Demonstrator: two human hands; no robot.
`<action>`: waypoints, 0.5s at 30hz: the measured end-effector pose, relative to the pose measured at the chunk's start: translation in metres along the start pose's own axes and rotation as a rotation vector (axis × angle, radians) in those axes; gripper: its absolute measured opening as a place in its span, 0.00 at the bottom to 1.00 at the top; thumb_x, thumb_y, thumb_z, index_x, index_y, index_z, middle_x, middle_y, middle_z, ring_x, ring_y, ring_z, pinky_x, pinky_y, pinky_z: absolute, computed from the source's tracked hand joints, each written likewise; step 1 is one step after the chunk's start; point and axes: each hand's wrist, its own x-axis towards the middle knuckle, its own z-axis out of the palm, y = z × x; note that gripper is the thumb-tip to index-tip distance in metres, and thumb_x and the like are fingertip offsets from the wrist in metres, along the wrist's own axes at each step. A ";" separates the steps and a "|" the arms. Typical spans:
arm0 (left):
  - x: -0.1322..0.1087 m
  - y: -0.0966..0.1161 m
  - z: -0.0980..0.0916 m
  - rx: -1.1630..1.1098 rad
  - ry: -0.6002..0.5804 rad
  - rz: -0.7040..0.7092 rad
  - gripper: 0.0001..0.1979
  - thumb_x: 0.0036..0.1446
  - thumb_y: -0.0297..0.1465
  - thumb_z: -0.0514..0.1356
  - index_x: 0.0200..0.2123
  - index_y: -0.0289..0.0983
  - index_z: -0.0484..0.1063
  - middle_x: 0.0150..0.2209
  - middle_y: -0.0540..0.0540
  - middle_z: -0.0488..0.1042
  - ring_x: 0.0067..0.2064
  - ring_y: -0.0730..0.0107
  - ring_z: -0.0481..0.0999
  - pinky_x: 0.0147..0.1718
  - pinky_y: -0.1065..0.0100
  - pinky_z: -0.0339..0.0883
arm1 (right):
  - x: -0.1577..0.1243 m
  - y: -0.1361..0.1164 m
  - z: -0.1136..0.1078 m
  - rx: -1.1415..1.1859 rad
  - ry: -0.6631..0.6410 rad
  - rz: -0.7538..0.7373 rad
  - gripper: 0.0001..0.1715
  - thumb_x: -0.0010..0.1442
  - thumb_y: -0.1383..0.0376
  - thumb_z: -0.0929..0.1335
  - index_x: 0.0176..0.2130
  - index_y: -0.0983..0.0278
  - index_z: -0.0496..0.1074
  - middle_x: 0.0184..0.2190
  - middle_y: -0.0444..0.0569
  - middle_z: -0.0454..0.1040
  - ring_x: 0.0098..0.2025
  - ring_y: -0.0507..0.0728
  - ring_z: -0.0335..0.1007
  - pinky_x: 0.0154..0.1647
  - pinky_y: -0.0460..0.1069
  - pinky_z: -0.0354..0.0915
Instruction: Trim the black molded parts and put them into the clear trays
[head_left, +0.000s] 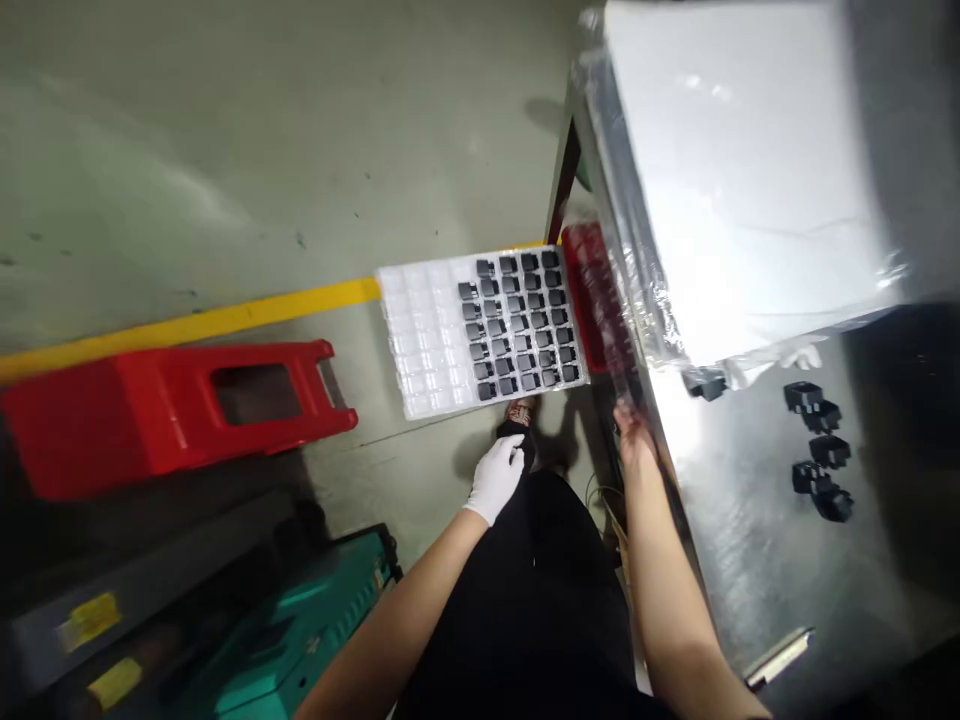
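My left hand (496,476) wears a white glove and hangs over my black-clad knee, fingers loosely curled, holding nothing I can make out. My bare right hand (634,430) is blurred at the left edge of the metal table (742,540), below a red crate (592,300). On the floor ahead lies a clear plastic tray (420,330); its right half is filled with several small black parts (521,320), its left half has bare pockets. Several more black parts (817,450) lie loose on the table.
A red plastic stool (172,405) lies on the floor at left, beside a yellow floor line (225,320). A teal machine (300,620) sits at lower left. A white sheet stack wrapped in plastic (742,170) covers the table's far end.
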 end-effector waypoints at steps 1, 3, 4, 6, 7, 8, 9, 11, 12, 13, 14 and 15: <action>-0.001 0.016 -0.012 0.027 0.050 0.022 0.21 0.66 0.30 0.56 0.60 0.40 0.74 0.60 0.41 0.77 0.60 0.55 0.78 0.64 0.53 0.69 | -0.034 0.000 -0.002 0.042 -0.004 0.041 0.14 0.57 0.71 0.68 0.43 0.61 0.65 0.35 0.44 0.78 0.44 0.54 0.82 0.51 0.52 0.77; -0.003 0.047 -0.044 0.085 0.178 0.079 0.28 0.64 0.28 0.57 0.68 0.37 0.67 0.67 0.37 0.70 0.66 0.52 0.71 0.69 0.52 0.63 | -0.104 -0.002 -0.011 0.113 -0.030 0.112 0.19 0.53 0.72 0.70 0.44 0.61 0.64 0.34 0.43 0.78 0.41 0.57 0.83 0.47 0.53 0.79; -0.005 0.062 -0.065 0.125 0.250 0.116 0.31 0.63 0.27 0.57 0.70 0.35 0.63 0.69 0.36 0.67 0.69 0.52 0.68 0.70 0.52 0.61 | -0.138 -0.005 -0.019 0.140 -0.054 0.141 0.21 0.51 0.72 0.71 0.44 0.62 0.65 0.33 0.43 0.78 0.40 0.57 0.84 0.44 0.53 0.79; -0.012 0.088 -0.116 0.255 0.399 0.190 0.35 0.61 0.26 0.57 0.72 0.33 0.59 0.72 0.34 0.61 0.73 0.51 0.61 0.72 0.52 0.56 | -0.199 -0.014 -0.039 0.176 -0.118 0.229 0.20 0.50 0.72 0.73 0.43 0.63 0.66 0.31 0.45 0.78 0.37 0.58 0.84 0.39 0.51 0.80; -0.018 0.101 -0.144 0.341 0.462 0.227 0.36 0.60 0.26 0.58 0.72 0.32 0.59 0.73 0.33 0.59 0.75 0.48 0.58 0.73 0.49 0.54 | -0.224 -0.020 -0.052 0.187 -0.153 0.302 0.20 0.50 0.73 0.73 0.43 0.63 0.67 0.31 0.46 0.79 0.36 0.57 0.84 0.38 0.49 0.80; -0.025 0.112 -0.173 0.440 0.510 0.264 0.37 0.58 0.26 0.58 0.71 0.31 0.60 0.74 0.32 0.56 0.76 0.45 0.54 0.73 0.45 0.52 | -0.246 -0.027 -0.065 0.187 -0.186 0.370 0.20 0.50 0.73 0.73 0.43 0.64 0.68 0.32 0.47 0.80 0.36 0.57 0.84 0.37 0.48 0.79; -0.034 0.123 -0.201 0.534 0.546 0.312 0.37 0.56 0.25 0.59 0.70 0.30 0.63 0.75 0.31 0.54 0.77 0.41 0.50 0.73 0.41 0.48 | -0.265 -0.035 -0.078 0.176 -0.219 0.420 0.20 0.49 0.73 0.74 0.43 0.65 0.69 0.32 0.48 0.80 0.35 0.57 0.84 0.35 0.48 0.79; -0.057 0.145 -0.252 0.697 0.514 0.477 0.32 0.53 0.24 0.59 0.63 0.35 0.72 0.74 0.34 0.59 0.76 0.39 0.50 0.73 0.37 0.41 | -0.293 -0.055 -0.101 0.127 -0.296 0.469 0.19 0.49 0.73 0.74 0.42 0.66 0.70 0.31 0.49 0.80 0.33 0.56 0.83 0.33 0.47 0.79; -0.071 0.156 -0.274 0.753 0.469 0.561 0.29 0.51 0.23 0.58 0.57 0.38 0.77 0.71 0.37 0.65 0.75 0.42 0.55 0.73 0.37 0.41 | -0.304 -0.067 -0.110 0.092 -0.351 0.476 0.17 0.50 0.72 0.74 0.41 0.67 0.71 0.30 0.50 0.80 0.31 0.56 0.83 0.31 0.46 0.78; -0.086 0.167 -0.293 0.794 0.423 0.632 0.24 0.50 0.23 0.58 0.50 0.42 0.80 0.65 0.39 0.73 0.71 0.46 0.64 0.73 0.40 0.44 | -0.313 -0.079 -0.118 0.049 -0.416 0.480 0.14 0.52 0.68 0.75 0.40 0.68 0.72 0.30 0.51 0.80 0.29 0.56 0.81 0.28 0.46 0.77; -0.103 0.180 -0.310 0.820 0.393 0.680 0.20 0.50 0.23 0.58 0.43 0.44 0.82 0.56 0.41 0.80 0.65 0.50 0.73 0.72 0.43 0.51 | -0.321 -0.092 -0.125 0.000 -0.488 0.479 0.13 0.55 0.63 0.75 0.38 0.69 0.73 0.29 0.53 0.79 0.26 0.55 0.80 0.26 0.46 0.76; -0.120 0.193 -0.326 0.839 0.383 0.711 0.16 0.50 0.24 0.57 0.37 0.44 0.82 0.47 0.41 0.84 0.57 0.53 0.79 0.68 0.47 0.60 | -0.328 -0.105 -0.132 -0.051 -0.561 0.472 0.18 0.59 0.56 0.74 0.37 0.69 0.74 0.29 0.55 0.79 0.24 0.55 0.78 0.23 0.46 0.74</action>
